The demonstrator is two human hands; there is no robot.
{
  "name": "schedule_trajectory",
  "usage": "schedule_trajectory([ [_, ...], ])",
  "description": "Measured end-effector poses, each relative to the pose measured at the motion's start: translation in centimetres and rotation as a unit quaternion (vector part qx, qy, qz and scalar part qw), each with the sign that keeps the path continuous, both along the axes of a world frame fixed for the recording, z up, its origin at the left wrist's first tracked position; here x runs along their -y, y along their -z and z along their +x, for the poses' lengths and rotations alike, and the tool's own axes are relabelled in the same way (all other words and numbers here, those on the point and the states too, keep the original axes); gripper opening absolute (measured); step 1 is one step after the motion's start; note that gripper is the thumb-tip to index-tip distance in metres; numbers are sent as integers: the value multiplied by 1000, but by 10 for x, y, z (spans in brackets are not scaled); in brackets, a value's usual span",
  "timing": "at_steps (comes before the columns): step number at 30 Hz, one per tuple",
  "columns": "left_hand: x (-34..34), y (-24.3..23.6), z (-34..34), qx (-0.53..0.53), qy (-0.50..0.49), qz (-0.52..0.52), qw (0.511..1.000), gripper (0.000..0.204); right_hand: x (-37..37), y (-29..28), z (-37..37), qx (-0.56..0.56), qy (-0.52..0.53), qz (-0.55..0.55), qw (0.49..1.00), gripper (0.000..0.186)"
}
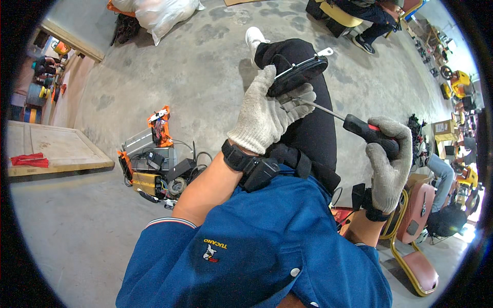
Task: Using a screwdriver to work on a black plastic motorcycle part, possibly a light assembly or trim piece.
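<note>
In my gloved left hand [267, 110] is a flat black oval part [303, 72] with a thin metal strip and small white tab along its top, held over my black-trousered leg. My gloved right hand [387, 159] grips a screwdriver [364, 131] with a black and red handle; its long shaft reaches left to my left hand's fingers, just below the black part. Whether the tip touches the part I cannot tell.
A pile of electronic units [154, 169] lies on the floor at left, beside a wooden board [61, 149]. A white sack [169, 15] is behind. Another person [375, 25] sits at top right. A pink chair [416, 210], another person's leg and clutter line the right.
</note>
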State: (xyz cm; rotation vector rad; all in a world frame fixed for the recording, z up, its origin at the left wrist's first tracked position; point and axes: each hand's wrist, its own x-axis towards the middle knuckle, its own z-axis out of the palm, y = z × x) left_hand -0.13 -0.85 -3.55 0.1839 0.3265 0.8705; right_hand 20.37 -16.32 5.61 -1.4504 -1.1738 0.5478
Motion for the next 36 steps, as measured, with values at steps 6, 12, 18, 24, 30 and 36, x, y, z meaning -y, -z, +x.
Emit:
schedule_trajectory([
  [6,2,-7,0,6,-4,-18,1000,56,1,0,1,15,21,9,1000,39],
  [12,0,-1,-2,10,-1,-9,1000,55,3,0,2,15,24,14,999,41],
  [18,-1,2,-1,-5,-2,-16,1000,56,5,-1,3,12,29,17,999,42],
  [24,-2,3,-5,-19,21,-24,999,54,5,2,5,6,24,22,999,43],
  [30,-3,7,-3,-24,11,-33,999,52,7,2,3,1,30,13,999,45],
  [36,-1,4,-1,-38,-9,-31,999,50,7,2,4,8,32,17,999,43],
])
